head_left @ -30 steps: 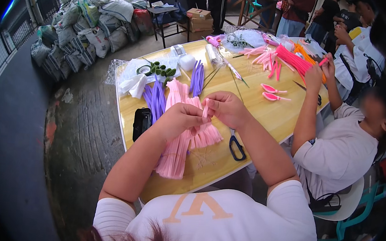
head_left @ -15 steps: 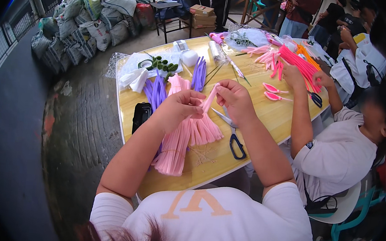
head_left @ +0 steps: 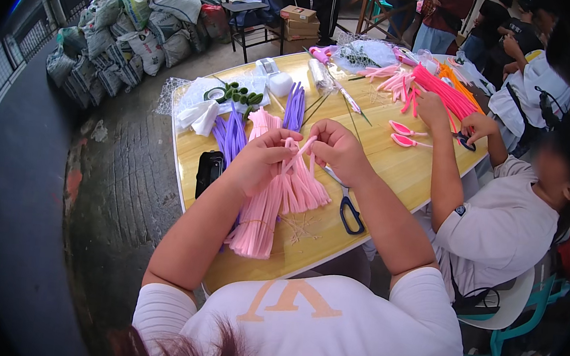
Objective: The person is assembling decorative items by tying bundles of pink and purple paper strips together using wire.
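Over the near middle of the table, my left hand (head_left: pixel 263 159) and my right hand (head_left: pixel 338 149) pinch a pale pink pipe cleaner (head_left: pixel 299 153), bent between the fingertips. Just below them lies a thick bundle of pale pink pipe cleaners (head_left: pixel 253 226), partly hidden by my left hand, with more pink strands (head_left: pixel 304 193) fanned beside it. A pair of dark-handled scissors (head_left: pixel 351 216) rests on the table under my right forearm, its blades partly covered by my hand. Purple pipe cleaners (head_left: pixel 230 136) lie past my left hand, and another purple bunch (head_left: pixel 295 108) lies farther back.
A black case (head_left: pixel 209 171) sits at the table's left edge, near green fuzzy pieces (head_left: pixel 241 96) and white plastic. On the right, a co-worker (head_left: pixel 490 230) handles hot pink pipe cleaners (head_left: pixel 442 91) and dark scissors (head_left: pixel 464 141). Pink-handled scissors (head_left: pixel 407 136) lie nearby. Filled sacks (head_left: pixel 129 25) stand behind.
The pink pipe cleaner has gone from pointing up in my right fingers to lying slanted between both hands. My right hand has lowered slightly. The co-worker's hand has moved onto the dark scissors.
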`<state>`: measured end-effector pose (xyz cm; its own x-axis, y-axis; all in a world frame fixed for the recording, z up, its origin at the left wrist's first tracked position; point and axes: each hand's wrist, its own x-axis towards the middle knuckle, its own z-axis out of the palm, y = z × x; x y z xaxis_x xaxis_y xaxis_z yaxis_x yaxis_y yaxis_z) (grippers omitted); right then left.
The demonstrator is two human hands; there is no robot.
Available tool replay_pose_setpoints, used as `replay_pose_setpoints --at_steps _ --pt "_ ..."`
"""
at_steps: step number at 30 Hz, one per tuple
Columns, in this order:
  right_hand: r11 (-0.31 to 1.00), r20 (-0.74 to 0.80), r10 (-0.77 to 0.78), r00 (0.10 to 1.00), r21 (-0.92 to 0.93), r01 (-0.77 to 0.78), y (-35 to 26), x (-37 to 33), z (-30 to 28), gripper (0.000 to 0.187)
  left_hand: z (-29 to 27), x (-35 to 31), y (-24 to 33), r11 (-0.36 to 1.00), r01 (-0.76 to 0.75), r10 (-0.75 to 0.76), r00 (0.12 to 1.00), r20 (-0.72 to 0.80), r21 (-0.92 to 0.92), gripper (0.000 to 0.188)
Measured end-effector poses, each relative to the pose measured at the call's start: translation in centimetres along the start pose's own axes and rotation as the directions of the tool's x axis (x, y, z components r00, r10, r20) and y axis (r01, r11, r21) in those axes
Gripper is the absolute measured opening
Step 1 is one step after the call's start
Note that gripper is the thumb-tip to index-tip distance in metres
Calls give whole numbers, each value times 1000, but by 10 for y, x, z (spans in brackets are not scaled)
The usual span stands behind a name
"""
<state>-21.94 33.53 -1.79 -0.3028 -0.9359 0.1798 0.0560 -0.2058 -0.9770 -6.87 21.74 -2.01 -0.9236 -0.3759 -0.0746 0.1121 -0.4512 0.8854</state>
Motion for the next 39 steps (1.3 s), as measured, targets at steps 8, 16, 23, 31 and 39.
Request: replay_pose_setpoints --at_steps 8,16,23,31,39 --pt "986 -32 -105 994 -131 99 6 -1 1 15 5 -3 -2 994 3 -3 1000 -3 109 28" --pt "945 -101 -180 978 -295 143 6 -5 10 17 6 -1 -3 982 -74 83 996 -41 175 32" --pt "927 -68 -175 982 -348 141 8 -3 8 17 9 -1 -4 978 -69 84 994 -69 198 31" --pt "933 -37 -105 994 -350 86 10 -4 3 18 10 -4 -4 899 -258 282 959 -17 354 39" --pt "785 59 -237 970 -577 226 -9 -13 10 18 6 -4 0 878 -269 274 961 45 396 37"
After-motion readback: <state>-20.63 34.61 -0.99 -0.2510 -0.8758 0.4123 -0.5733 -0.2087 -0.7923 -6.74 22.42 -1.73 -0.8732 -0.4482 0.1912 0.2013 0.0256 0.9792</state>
